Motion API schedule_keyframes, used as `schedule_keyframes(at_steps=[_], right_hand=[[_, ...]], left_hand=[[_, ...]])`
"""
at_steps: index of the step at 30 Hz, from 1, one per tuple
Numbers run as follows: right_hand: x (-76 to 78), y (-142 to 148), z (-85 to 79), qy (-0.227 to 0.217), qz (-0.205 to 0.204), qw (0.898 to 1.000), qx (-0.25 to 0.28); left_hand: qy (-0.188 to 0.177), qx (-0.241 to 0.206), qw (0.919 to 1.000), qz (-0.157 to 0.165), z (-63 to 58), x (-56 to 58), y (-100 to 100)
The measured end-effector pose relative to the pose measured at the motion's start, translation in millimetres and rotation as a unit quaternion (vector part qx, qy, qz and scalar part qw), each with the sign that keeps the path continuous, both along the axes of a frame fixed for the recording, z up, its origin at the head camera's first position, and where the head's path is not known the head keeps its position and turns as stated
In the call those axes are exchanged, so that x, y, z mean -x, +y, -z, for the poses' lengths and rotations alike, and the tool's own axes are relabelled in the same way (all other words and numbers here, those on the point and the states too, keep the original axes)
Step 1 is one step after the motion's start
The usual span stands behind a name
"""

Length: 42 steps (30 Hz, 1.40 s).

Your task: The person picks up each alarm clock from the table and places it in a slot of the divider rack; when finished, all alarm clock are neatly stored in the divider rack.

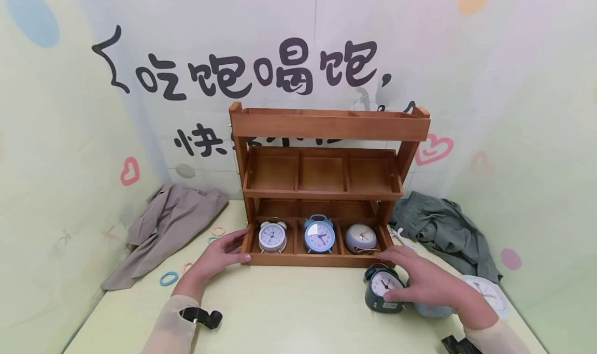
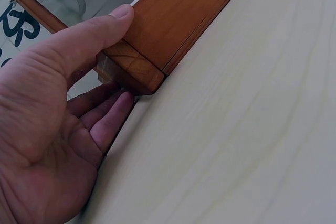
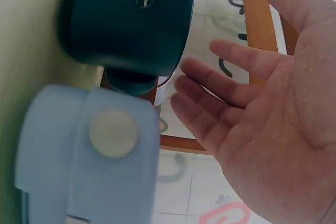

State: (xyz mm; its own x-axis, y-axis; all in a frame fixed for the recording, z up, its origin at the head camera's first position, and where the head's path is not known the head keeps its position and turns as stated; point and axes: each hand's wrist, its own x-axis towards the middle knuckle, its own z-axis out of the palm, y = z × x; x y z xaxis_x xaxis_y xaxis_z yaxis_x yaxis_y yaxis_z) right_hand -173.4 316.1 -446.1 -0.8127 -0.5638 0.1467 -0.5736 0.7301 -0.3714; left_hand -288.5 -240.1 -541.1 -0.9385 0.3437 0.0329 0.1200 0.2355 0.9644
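Left hand on the rack's corner, right hand by a dark green clock

Directions are read from the centre of the head view. Nearest, on the pale surface [image 1: 298, 312], a dark green alarm clock [image 1: 379, 285] sits at five o'clock, just in front of the wooden rack [image 1: 322, 261]. The right hand [image 1: 426, 280] is over it, thumb across part of its dial, fingers extended, a little spread and gripping nothing; whether a fingertip touches the clock or the rack I cannot tell. A pale blue object [image 3: 86, 166] lies beside the green clock, largely hidden from the head by this hand, and a pale round clock [image 1: 493, 294] at four o'clock is partly behind the wrist.

At between seven and eight o'clock the left hand [image 1: 219, 255] holds the rack's front corner, thumb on the front board and fingers bent round the end.

The rack's lowest tier carries three clocks, one per compartment: white clock [image 1: 272, 236] at seven, blue clock [image 1: 320, 236] near six, lavender clock [image 1: 360, 239] toward five. Coloured bands, including a blue band [image 1: 168, 283], lie toward eight, before a grey-brown cloth [image 1: 172, 229]; a grey-green cloth [image 1: 445, 235] is heaped at four. Farthest, the rack's upper tiers block some lettering on the wall [image 1: 210, 17].
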Motion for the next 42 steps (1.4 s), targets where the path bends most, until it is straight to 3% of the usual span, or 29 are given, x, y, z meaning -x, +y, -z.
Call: schedule_keyframes(at_steps=[7, 14, 24, 32, 42], right_hand=[[-11.0, -0.9, 6.7, -0.03, 0.002, 0.999, -0.014], [-13.2, -1.5, 16.0, 0.001, 0.008, 0.999, -0.034], [-9.4, -0.8, 27.7, 0.002, 0.025, 0.999, -0.038], [-8.6, -3.5, 31.8, 0.005, 0.036, 0.998, -0.045], [-6.1, -9.0, 38.0, 0.044, -0.001, 0.999, -0.008]], left_hand=[[-0.005, -0.011, 0.9999, 0.009, 4.5, 0.2, 2.4], [-0.006, -0.01, 0.9999, 0.005, 3.7, -1.4, 2.1], [-0.007, -0.016, 0.9998, 0.007, -0.6, -0.6, 0.7], [-0.005, -0.013, 0.9999, 0.004, 3.7, 1.3, -0.7], [-0.01, -0.015, 0.9998, 0.001, 0.0, 0.1, 0.4]])
